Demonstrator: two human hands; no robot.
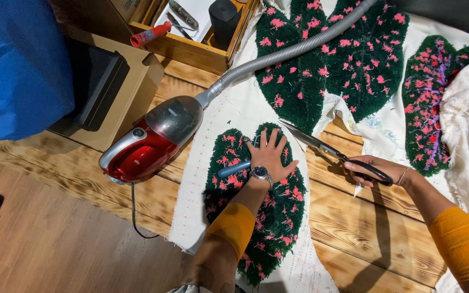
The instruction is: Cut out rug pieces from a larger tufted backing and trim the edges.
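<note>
— Where do we stand with the hands?

— Our left hand lies flat, fingers spread, pressed on the upper part of the dark green tufted piece with pink flecks. That piece sits on its white backing cloth, which hangs over the near edge of the wooden worktop. A blue-handled tool lies on the pile, its end tucked under our palm.

— And the right?

— Our right hand is closed through the black loops of the long scissors. The blades are slightly parted, tips pointing at the top right edge of the tufted piece, just beside our left fingertips.

— How do we cut this well?

— We judge that the flat hand should keep the cloth taut so the blades don't drag it. We'd keep the fingers behind the tips, not ahead of them, and take short bites along the outline, staying in the white cloth, clear of the pile.

— Anything in the way?

— The red hand vacuum rests at the left of the cloth, touching its edge, with its grey hose running up over a larger tufted piece toward the far edge. Another piece, with purple mixed in, lies at the far right. They are all apart from the blades, though the larger piece's cloth comes near them.

— So the work lies between our hands?

— Mostly under the left one; the right is off to its side over bare wood.
</note>
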